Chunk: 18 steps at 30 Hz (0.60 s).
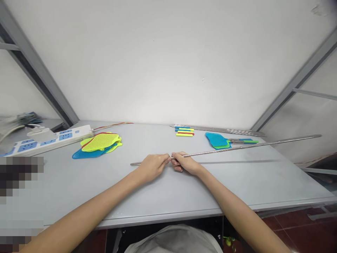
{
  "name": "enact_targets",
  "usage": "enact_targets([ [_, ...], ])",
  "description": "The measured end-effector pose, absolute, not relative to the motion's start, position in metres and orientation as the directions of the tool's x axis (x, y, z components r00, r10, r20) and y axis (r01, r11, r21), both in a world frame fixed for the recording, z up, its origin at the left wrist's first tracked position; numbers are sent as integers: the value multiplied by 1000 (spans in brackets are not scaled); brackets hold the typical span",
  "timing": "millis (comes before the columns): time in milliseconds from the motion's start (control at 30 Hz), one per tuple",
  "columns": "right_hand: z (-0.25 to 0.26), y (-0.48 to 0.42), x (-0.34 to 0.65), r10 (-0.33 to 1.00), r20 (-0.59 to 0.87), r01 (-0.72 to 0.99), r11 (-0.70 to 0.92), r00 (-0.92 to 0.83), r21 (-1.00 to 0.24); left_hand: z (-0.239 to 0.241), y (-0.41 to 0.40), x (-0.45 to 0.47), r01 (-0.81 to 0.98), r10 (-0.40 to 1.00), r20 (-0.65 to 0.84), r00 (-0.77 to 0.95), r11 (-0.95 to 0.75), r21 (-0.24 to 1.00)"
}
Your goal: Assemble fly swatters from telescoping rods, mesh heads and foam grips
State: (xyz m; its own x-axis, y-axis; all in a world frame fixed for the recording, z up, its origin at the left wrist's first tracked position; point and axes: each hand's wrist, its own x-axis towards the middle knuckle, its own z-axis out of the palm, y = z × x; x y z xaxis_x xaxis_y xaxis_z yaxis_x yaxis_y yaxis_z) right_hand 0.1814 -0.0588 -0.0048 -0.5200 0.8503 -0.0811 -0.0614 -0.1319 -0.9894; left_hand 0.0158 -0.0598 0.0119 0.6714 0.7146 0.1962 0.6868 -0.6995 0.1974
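Observation:
A long thin metal rod (252,145) is held in both of my hands above the table. My left hand (155,166) is closed round it, and the rod's short left end sticks out past that hand. Close beside it, my right hand (185,163) pinches the rod, whose long part slants up to the right. The two hands nearly meet at the table's middle. Apart from them on the left lie mesh fly swatter heads, with a yellow head (101,142) on top and a blue head (85,154) under it. Fingers hide the rod's part between my hands.
Colourful plastic handles (185,133) lie near the wall, by a bundle of metal rods (229,131). Fly swatters with a blue head (217,140) lie at right. A white power strip (64,138) stands at left on the grey table (168,207). Metal posts flank the wall.

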Motion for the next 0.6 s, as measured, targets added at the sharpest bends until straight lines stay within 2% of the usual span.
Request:
enact_targets([
  [267, -10, -55, 175, 913, -69, -122, -128, -402, -984, 22, -48, 14, 679, 715, 194, 671, -698, 227],
  [600, -7, -49, 181, 924, -98, -165, -168, -369, -972, 29, -25, -8, 744, 780, 156, 606, -625, 236],
])
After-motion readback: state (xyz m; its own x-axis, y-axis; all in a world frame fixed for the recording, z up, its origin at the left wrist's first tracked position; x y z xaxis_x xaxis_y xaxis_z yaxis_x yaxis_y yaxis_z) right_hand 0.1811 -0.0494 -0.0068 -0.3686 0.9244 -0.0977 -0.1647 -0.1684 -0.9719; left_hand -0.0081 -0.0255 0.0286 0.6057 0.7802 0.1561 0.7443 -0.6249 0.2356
